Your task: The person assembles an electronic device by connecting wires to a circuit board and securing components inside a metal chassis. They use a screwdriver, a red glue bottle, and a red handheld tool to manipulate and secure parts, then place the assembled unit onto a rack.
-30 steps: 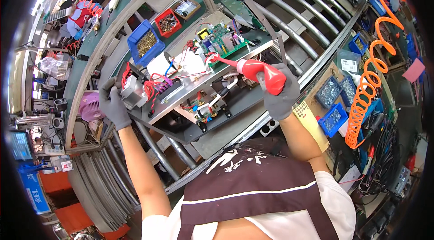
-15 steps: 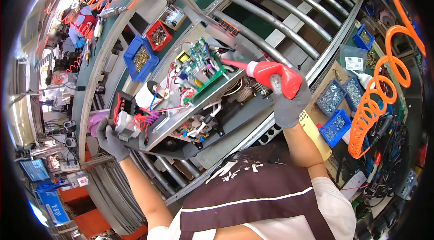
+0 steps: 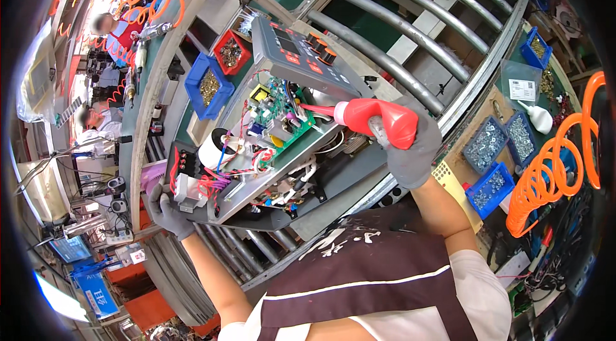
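Observation:
My right hand (image 3: 410,151), in a grey glove, is wrapped round a red squeeze bottle (image 3: 378,119) with a long thin nozzle. The nozzle's tip reaches in among the parts on a green circuit board (image 3: 285,126). That board sits on the metal chassis (image 3: 269,177) of an opened electrical unit, with coloured wires and a white cylinder (image 3: 217,149) beside it. A grey control panel (image 3: 301,58) with orange knobs stands tilted behind the board. At the chassis's left end, my gloved left hand (image 3: 168,214) rests by a silvery block (image 3: 189,192), its fingers bent at the edge; their grip is partly hidden.
Metal rollers (image 3: 391,42) run under and behind the unit. A blue bin of brass-coloured parts (image 3: 209,87) and a red bin (image 3: 231,52) stand at the far left. On the right are blue screw bins (image 3: 491,188), a white bottle (image 3: 538,116) and an orange coiled hose (image 3: 545,180).
The control panel, blurred before, now shows clearly with its face up. The red bottle has shifted slightly left and down, its nozzle still at the board. My view has turned a little.

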`<state>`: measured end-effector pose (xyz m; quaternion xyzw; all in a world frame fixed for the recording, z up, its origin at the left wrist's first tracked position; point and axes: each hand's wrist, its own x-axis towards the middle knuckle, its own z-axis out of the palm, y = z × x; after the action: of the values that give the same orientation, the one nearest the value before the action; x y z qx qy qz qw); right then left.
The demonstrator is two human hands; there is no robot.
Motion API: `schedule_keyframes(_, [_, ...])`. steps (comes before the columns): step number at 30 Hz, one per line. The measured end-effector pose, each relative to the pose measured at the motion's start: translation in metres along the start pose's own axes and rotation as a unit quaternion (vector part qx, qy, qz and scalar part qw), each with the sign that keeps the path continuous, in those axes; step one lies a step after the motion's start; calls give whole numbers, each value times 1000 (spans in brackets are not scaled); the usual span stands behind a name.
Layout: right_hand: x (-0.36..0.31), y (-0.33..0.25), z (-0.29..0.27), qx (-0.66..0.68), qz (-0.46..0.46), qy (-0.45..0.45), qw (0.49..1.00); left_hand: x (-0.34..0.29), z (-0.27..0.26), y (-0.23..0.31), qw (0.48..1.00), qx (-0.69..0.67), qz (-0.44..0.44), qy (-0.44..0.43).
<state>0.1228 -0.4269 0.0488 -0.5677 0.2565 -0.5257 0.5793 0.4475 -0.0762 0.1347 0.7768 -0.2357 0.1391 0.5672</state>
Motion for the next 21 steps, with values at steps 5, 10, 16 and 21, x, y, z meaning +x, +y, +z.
schedule_keyframes(5, [-4, -7, -6, -9, -22, 21, 999, -1, -1, -1, 1000, -3, -3, -2])
schedule_keyframes(10, [-1, -8, -6, -103, -13, 3, 995, -3, 8, 7, 1000, 8, 2, 9])
schedule_keyframes(16, [9, -18, -5, 109, 161, 45, 980, -1, 10, 4, 1000, 16, 7, 8])
schedule_keyframes(21, [-4, -25, -32, 135, 128, 87, 979, 5, 11, 3, 998, 46, 34, -3])
